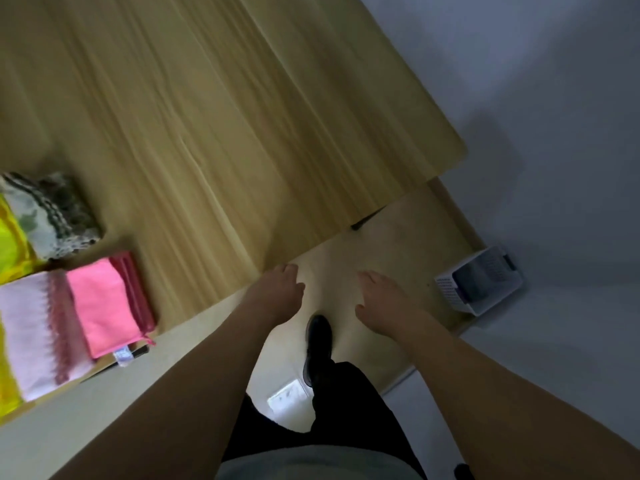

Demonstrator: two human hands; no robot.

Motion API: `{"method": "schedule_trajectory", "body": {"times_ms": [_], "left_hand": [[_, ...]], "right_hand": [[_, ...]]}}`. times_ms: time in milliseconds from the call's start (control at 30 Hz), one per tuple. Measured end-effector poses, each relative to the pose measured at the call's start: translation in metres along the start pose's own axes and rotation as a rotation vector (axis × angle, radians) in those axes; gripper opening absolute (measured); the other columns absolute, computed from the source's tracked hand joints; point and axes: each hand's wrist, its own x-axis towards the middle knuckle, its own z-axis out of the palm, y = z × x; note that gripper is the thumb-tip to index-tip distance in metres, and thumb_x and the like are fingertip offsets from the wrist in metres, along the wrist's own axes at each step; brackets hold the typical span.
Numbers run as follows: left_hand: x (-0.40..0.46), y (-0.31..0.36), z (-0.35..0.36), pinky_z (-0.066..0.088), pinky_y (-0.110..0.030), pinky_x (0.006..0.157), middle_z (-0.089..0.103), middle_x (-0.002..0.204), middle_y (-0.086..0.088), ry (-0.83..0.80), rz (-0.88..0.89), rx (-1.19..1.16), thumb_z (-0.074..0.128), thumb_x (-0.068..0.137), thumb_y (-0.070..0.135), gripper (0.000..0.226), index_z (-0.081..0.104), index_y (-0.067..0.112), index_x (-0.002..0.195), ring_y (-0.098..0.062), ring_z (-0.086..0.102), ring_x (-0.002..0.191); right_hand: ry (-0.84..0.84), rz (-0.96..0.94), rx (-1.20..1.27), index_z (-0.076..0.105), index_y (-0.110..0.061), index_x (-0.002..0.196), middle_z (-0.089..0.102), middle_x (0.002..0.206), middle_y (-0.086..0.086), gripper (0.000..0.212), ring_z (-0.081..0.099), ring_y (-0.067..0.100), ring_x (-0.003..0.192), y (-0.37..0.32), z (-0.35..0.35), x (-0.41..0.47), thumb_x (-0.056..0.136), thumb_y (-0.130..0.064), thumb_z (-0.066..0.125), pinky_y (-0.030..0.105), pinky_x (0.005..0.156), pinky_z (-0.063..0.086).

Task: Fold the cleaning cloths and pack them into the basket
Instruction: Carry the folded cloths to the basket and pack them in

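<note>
Pale wood tabletop (214, 109) fills the upper view, with grey floor to its right. At the tabletop's left edge my cleaning cloths lie folded: a bright pink cloth (100, 299) on a darker red one, a pale pink cloth (31, 327) beside it, a patterned green-and-white cloth (52, 209) behind, and yellow cloth (8, 233) at the frame edge. The white basket (479, 284) stands on the floor, well apart from them, and looks to hold no cloth. My left hand (277, 289) and right hand (384, 299) reach forward past the tabletop's edge, fingers loosely curled, holding nothing. Folding looks largely done; packing seems yet to begin.
</note>
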Motion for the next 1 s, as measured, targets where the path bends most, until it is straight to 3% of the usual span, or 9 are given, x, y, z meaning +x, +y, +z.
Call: {"method": "schedule_trajectory", "body": {"times_ms": [267, 633, 700, 833, 1000], "left_hand": [[-0.054, -0.097, -0.026, 0.041, -0.043, 0.1, 0.046, 0.134, -0.015, -0.063, 0.144, 0.024, 0.035, 0.101, 0.03, 0.044, 0.038, 0.007, 0.138, -0.033, 0.048, 0.12], [-0.117, -0.202, -0.069, 0.041, -0.034, 0.072, 0.054, 0.098, -0.008, 0.257, 0.197, -0.154, 0.042, 0.095, 0.014, 0.017, 0.056, 0.006, 0.102, -0.024, 0.054, 0.088], [-0.13, -0.223, -0.072, 0.039, -0.03, 0.07, 0.055, 0.101, -0.006, 0.244, 0.24, -0.152, 0.042, 0.095, 0.012, 0.02, 0.055, 0.008, 0.109, -0.02, 0.053, 0.086], [-0.148, -0.268, -0.08, 0.043, -0.033, 0.084, 0.051, 0.127, -0.01, 0.191, 0.287, -0.038, 0.044, 0.097, 0.013, 0.033, 0.049, 0.006, 0.128, -0.025, 0.051, 0.106], [-0.163, -0.329, -0.102, 0.038, -0.035, 0.092, 0.045, 0.137, -0.01, 0.146, 0.378, 0.122, 0.04, 0.097, 0.014, 0.043, 0.039, 0.01, 0.14, -0.026, 0.047, 0.12]], "right_hand": [[-0.006, 0.075, 0.121, 0.014, -0.011, 0.153, 0.02, 0.158, 0.008, 0.068, 0.026, 0.027, 0.142, -0.124, 0.051, -0.023, 0.096, -0.028, 0.048, 0.033, 0.115, 0.024], [0.079, 0.045, 0.144, 0.018, -0.012, 0.152, 0.026, 0.156, 0.008, 0.066, 0.035, 0.025, 0.137, -0.248, 0.082, -0.024, 0.095, -0.026, 0.049, 0.032, 0.109, 0.031], [0.102, 0.063, 0.173, 0.019, -0.013, 0.152, 0.026, 0.156, 0.008, 0.066, 0.034, 0.025, 0.139, -0.275, 0.093, -0.027, 0.096, -0.027, 0.049, 0.032, 0.109, 0.03], [0.128, 0.153, 0.264, 0.019, -0.015, 0.152, 0.024, 0.157, 0.006, 0.065, 0.031, 0.023, 0.141, -0.323, 0.117, -0.034, 0.096, -0.028, 0.049, 0.031, 0.11, 0.028], [0.214, 0.257, 0.464, 0.027, -0.015, 0.149, 0.032, 0.152, 0.009, 0.061, 0.035, 0.025, 0.137, -0.393, 0.143, -0.039, 0.094, -0.026, 0.052, 0.032, 0.108, 0.03]]}}
